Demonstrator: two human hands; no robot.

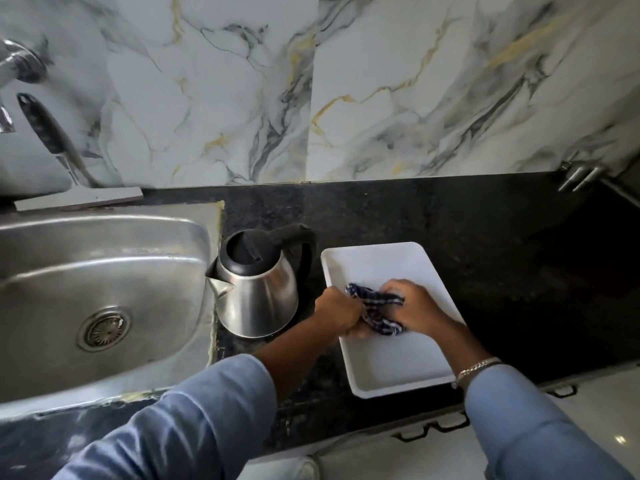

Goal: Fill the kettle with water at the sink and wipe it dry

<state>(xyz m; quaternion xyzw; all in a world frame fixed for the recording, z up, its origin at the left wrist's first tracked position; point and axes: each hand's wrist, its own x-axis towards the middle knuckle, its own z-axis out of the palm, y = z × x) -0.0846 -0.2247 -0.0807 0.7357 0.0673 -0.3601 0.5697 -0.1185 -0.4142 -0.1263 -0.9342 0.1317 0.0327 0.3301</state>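
Observation:
A steel kettle (258,299) with a black lid and handle stands upright on the dark counter, just right of the steel sink (104,292), its lid closed. Right of the kettle lies a white tray (391,368). Over the tray both hands hold a crumpled blue-and-white checked cloth (379,308). My left hand (337,315) grips the cloth's left part and my right hand (417,311) grips its right part. Neither hand touches the kettle. The cloth touches or hangs just above the tray floor; I cannot tell which.
A tap (20,64) juts from the marble wall at the upper left above the sink. A squeegee with a black handle (52,140) leans against the wall behind the sink. The dark counter (519,254) runs right, with metal hooks (581,174) at the far right.

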